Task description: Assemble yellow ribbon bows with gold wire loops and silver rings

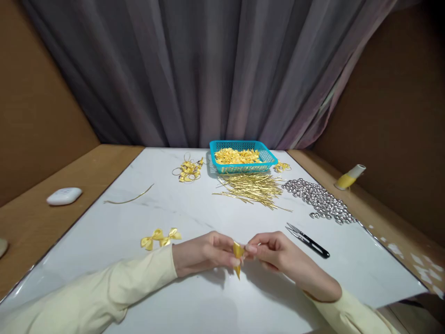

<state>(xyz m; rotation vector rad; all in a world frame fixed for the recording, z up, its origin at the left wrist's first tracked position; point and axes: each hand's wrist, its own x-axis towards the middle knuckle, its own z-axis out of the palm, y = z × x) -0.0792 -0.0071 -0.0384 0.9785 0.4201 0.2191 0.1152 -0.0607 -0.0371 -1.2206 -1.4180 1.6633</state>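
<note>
Left hand [210,253] is closed on a yellow bow [238,252], which is pinched between thumb and fingers over the table [222,311], one end pointed up and the other down. At its right side, the fingertips of the right hand [278,253] are drawn together; whether something small is gripped there cannot be told. Should the left pinch be loosened, the bow could be let slip or twisted, since its glossy ribbon is probably slick; by too hard a squeeze it could be creased. The snips [308,240], laid just beyond the right hand, could be knocked by a wide sweep. Two loose bows [158,234] could be dragged by the left sleeve [139,283] near them.
</note>
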